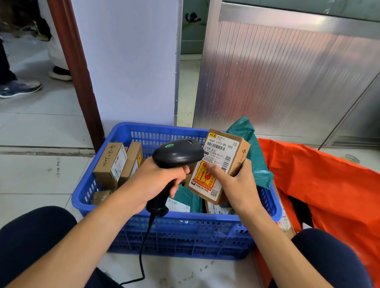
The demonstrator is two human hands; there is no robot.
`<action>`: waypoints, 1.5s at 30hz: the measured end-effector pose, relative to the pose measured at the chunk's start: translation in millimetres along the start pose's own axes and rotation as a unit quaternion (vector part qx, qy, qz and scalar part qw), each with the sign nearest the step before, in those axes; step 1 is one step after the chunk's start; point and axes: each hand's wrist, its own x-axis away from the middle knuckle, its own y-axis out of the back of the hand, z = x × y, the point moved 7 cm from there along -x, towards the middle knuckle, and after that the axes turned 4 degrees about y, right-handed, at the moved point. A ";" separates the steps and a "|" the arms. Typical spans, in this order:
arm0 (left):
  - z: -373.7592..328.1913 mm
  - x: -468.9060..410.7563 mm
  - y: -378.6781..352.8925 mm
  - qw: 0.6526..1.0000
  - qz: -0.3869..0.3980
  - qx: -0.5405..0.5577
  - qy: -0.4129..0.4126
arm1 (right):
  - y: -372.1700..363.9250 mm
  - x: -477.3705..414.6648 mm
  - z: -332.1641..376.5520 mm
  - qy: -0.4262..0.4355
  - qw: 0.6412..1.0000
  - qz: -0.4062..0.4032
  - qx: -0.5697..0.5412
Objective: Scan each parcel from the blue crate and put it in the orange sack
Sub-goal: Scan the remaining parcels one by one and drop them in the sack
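Over crate (pixel 174 232): parcel (pixel 217 168) at scanner (pixel 177 153)

Above the crate the parcel sat tilted, right hand (pixel 238 187) fingers clamped round it; left hand (pixel 156 182) fingers wrapped the scanner, head beside the label (pixel 219 147). An orange sack (pixel 332 195) lay alongside.

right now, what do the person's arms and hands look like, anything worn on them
Nothing is worn on them. The left hand and the right hand show no gloves, rings or tape. The left forearm and the right forearm are bare too, with no sleeve, watch or wristband down to the picture's lower edge.
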 end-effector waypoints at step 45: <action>-3.6 4.2 -2.7 1.000 0.023 -0.005 0.001 | 14.6 -13.5 -5.7 0.012 0.994 -0.029 0.102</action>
